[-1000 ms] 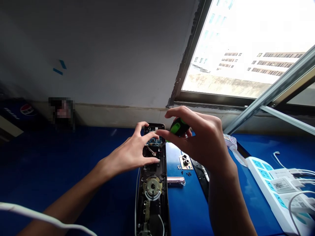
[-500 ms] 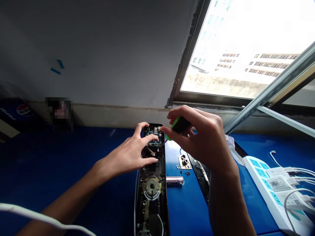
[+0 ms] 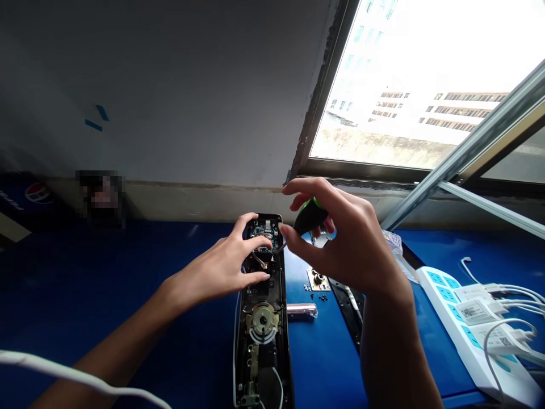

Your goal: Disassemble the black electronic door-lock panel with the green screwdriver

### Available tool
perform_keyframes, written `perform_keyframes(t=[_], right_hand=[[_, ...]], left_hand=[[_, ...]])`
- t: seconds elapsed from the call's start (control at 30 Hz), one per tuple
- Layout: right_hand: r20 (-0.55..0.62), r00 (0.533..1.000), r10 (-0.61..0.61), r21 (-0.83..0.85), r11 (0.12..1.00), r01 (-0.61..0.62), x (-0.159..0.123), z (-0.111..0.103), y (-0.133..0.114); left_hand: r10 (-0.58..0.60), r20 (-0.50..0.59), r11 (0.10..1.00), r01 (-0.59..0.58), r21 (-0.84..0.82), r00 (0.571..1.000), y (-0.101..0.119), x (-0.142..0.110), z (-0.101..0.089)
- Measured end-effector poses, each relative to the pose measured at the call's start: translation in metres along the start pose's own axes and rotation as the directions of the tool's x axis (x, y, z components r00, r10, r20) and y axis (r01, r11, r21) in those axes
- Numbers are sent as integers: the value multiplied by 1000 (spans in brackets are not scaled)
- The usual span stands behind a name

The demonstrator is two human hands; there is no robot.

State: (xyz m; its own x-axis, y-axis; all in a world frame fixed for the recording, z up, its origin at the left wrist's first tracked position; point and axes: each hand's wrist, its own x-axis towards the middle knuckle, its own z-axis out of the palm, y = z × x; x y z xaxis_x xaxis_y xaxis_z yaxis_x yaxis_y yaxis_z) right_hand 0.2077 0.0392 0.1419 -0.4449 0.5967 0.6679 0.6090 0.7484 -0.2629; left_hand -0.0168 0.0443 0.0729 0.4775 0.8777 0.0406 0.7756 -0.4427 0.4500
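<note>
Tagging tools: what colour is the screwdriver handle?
Black with green; the screwdriver handle shows best in the head view.

My light is daylight from the large dark-framed glass window (image 3: pixel 404 130) at one o'clock, its sky blown to white. The grey plaster wall (image 3: pixel 179 102) at eleven sinks into gloom; the glossy blue table (image 3: pixel 128 255) darkens toward eight. Detail inside the long black open casing (image 3: pixel 279 301) at six looks murky to me. I see wide-angle stretching at the edges and a pixelated patch (image 3: pixel 101 197) at nine.
</note>
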Motion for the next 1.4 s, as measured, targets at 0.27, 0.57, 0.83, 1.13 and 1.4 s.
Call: perform_keyframes(t=[0.27,0.57,0.83,1.13,1.4], right_hand=[[14,1000,-18,2,1000,18,-1,-3,1],[11,998,-59,45,997,58,-1,-1,1],[0,999,-53,50,997,53,-1,-2,3],[12,1000,-25,56,998,24,-2,-4,3],[9,1000,-6,48,999,6,-1,-7,3]], left_hand=[[25,-30,1000,-24,12,999,0,0,1],[21,-11,1000,-21,13,1000,-2,1,1],[42,-18,999,-42,5,999,-4,0,2],[61,-36,998,-62,-16,997,-8,0,4],[59,0,998,-59,13,998,-8,0,0]])
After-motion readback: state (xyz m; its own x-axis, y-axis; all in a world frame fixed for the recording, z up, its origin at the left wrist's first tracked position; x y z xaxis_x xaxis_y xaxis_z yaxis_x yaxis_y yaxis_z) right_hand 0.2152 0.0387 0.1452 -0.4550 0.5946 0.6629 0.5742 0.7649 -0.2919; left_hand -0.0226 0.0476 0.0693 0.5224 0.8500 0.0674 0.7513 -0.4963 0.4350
